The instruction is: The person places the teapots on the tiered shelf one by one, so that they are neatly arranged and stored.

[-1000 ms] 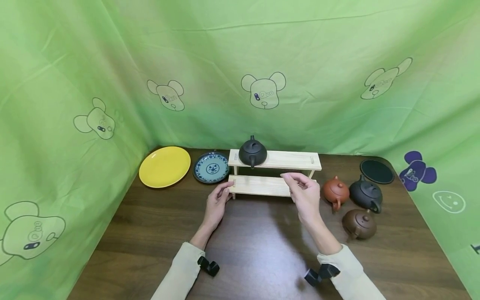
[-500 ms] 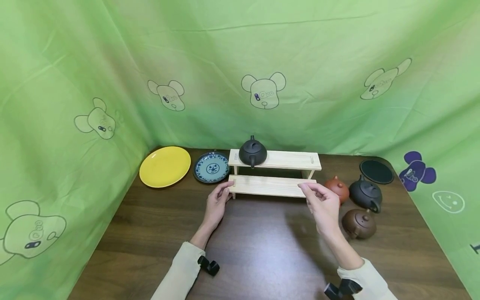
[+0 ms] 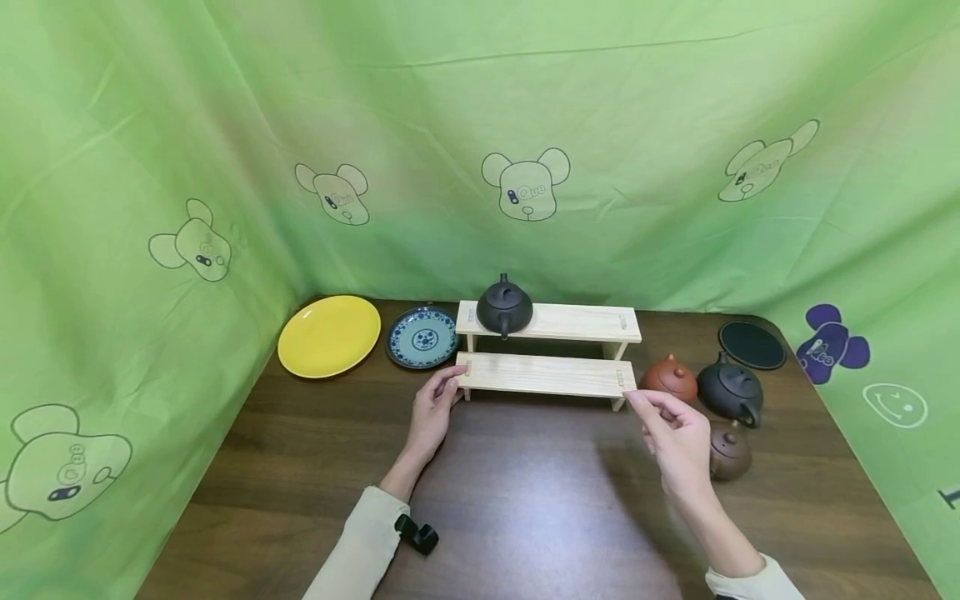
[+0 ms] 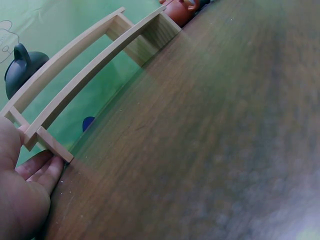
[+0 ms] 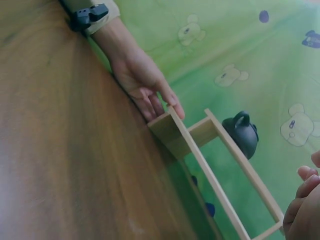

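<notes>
right hand (image 3: 678, 442) moved rightward; wooden rack (image 3: 547, 374) stretches left to right.

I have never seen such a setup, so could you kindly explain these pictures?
No machine here: a person uses two bare hands. The large view comes from a camera on the head; the tilted ones come from a camera on each wrist. On the table, a wooden shelf has a black teapot on its upper step. Left of it lie a yellow plate and a blue plate; right of it are a red teapot, a grey teapot, a brown teapot and a dark disc. The left hand holds the shelf's left end; the right hand is by the lower step's right corner, contact unclear.
</notes>
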`<state>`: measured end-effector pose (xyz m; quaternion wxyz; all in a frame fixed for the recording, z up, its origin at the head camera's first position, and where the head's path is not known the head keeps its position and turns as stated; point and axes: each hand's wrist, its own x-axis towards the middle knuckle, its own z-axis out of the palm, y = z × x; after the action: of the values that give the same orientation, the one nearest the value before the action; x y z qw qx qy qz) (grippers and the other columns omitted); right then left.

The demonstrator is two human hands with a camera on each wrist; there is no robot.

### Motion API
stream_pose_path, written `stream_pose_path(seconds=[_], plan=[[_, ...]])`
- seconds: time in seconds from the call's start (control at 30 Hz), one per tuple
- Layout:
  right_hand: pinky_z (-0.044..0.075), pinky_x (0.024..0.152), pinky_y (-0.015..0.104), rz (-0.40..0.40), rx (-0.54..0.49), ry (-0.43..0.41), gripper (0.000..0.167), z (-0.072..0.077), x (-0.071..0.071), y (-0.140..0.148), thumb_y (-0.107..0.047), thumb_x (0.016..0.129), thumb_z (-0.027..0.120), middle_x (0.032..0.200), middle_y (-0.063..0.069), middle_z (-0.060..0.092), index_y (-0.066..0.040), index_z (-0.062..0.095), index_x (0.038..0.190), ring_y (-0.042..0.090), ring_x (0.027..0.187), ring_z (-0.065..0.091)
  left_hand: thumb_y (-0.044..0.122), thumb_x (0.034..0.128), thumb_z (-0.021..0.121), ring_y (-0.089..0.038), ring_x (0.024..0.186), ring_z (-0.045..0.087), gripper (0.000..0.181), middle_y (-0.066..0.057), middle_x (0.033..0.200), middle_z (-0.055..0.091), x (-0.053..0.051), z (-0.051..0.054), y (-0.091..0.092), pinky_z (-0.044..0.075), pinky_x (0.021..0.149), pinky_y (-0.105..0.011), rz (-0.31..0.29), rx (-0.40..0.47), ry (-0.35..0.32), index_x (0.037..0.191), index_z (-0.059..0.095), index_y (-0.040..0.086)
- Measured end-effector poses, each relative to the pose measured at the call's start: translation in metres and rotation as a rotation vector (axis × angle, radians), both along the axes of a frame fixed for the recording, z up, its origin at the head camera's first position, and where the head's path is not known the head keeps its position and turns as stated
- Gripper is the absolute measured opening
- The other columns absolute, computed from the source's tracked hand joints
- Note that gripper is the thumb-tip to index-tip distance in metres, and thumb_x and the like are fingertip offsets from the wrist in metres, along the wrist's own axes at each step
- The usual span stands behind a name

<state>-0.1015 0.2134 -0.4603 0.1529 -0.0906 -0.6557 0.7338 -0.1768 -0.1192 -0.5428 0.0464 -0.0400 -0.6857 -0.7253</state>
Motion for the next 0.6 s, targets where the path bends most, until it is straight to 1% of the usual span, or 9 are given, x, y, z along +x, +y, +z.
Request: stream_pose_path(seconds=[0.17, 0.23, 0.33, 0.47, 0.53, 0.6], plan=[[0.015, 0.046, 0.035, -0.012, 0.015, -0.009, 0.01, -0.007, 0.01, 0.012, -0.001, 0.104, 0.076, 0.064, -0.005, 0.058, 0.003, 0.083, 0.098, 0.0, 0.05, 0.043, 0.003, 0.1161, 0.054, -0.034, 0.139, 0.061, 0.03, -0.026, 0.15, 0.065, 0.001, 0.0, 0.0, 0.057, 0.114, -0.041, 0.001, -0.004, 0.001, 0.141, 0.067, -0.008], [0.015, 0.045, 0.035, -0.023, 0.012, -0.006, 0.011, -0.01, 0.013, 0.019, -0.001, 0.105, 0.075, 0.063, -0.006, 0.056, 0.003, 0.083, 0.099, -0.001, 0.05, 0.042, 0.003, 0.116, 0.054, -0.032, 0.138, 0.062, 0.03, -0.026, 0.15, 0.065, 0.001, -0.001, 0.0, 0.058, 0.114, -0.04, 0.004, -0.01, -0.004, 0.14, 0.068, -0.008], [0.014, 0.046, 0.035, -0.043, -0.004, 0.001, 0.012, -0.014, 0.016, 0.029, 0.0, 0.105, 0.074, 0.063, -0.006, 0.058, 0.003, 0.083, 0.099, -0.001, 0.05, 0.044, 0.003, 0.116, 0.054, -0.027, 0.135, 0.064, 0.03, -0.024, 0.15, 0.066, 0.0, -0.003, 0.0, 0.059, 0.112, -0.037, 0.006, -0.021, -0.003, 0.14, 0.069, -0.007], [0.015, 0.048, 0.036, -0.049, -0.027, 0.011, 0.014, -0.019, 0.018, 0.043, 0.001, 0.106, 0.072, 0.071, -0.006, 0.071, 0.001, 0.084, 0.099, 0.0, 0.051, 0.047, 0.003, 0.1164, 0.054, -0.024, 0.134, 0.065, 0.03, -0.024, 0.15, 0.066, 0.0, -0.004, 0.0, 0.06, 0.111, -0.035, 0.001, -0.021, 0.008, 0.141, 0.068, -0.007], [0.014, 0.048, 0.035, -0.045, -0.041, 0.014, 0.015, -0.021, 0.017, 0.051, 0.002, 0.106, 0.072, 0.073, -0.005, 0.073, 0.0, 0.084, 0.1, 0.0, 0.052, 0.049, 0.003, 0.1165, 0.053, -0.025, 0.134, 0.065, 0.031, -0.025, 0.15, 0.066, -0.001, -0.004, 0.0, 0.059, 0.111, -0.034, -0.001, -0.016, 0.008, 0.141, 0.068, -0.008], [0.015, 0.048, 0.034, -0.047, -0.053, 0.018, 0.015, -0.022, 0.017, 0.059, 0.002, 0.106, 0.071, 0.071, -0.005, 0.072, 0.0, 0.085, 0.1, 0.0, 0.052, 0.049, 0.003, 0.1165, 0.054, -0.028, 0.135, 0.064, 0.031, -0.025, 0.15, 0.066, -0.001, -0.004, 0.0, 0.059, 0.112, -0.035, -0.001, -0.008, 0.005, 0.141, 0.068, -0.007]])
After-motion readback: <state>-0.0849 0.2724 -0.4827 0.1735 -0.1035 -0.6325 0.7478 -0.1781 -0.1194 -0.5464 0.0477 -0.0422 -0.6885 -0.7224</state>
